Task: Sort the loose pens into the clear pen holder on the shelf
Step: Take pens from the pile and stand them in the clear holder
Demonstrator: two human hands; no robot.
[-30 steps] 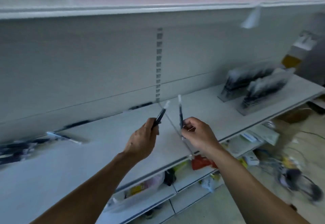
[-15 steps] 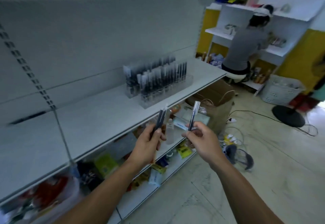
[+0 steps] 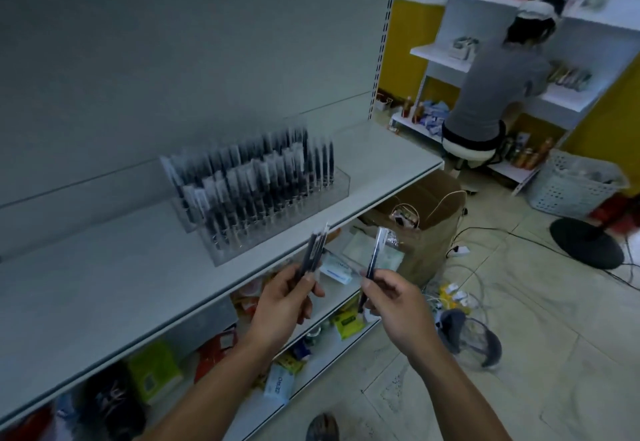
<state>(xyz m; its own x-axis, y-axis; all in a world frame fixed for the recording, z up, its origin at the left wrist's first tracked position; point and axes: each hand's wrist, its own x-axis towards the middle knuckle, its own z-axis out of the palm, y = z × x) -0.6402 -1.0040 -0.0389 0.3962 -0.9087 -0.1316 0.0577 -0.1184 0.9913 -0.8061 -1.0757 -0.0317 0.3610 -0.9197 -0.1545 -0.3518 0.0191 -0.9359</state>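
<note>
White shelf (image 3: pixel 104 278) bearing clear pen holder (image 3: pixel 277 212); just before the holder, left hand (image 3: pixel 284 305) grips two pens (image 3: pixel 313 253), right hand (image 3: pixel 394 305) pinches one pen (image 3: pixel 375 255).

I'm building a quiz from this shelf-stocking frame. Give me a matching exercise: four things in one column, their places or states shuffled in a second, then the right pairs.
Things:
1. left hand
2. right hand
3. clear pen holder
4. white basket

Places or states:
A. stands on the floor at the far right
B. grips a single pen
C. sits on the shelf, full of upright pens
D. grips a small bunch of pens

Pairs: 1-D, 2-B, 3-C, 4-A
</note>
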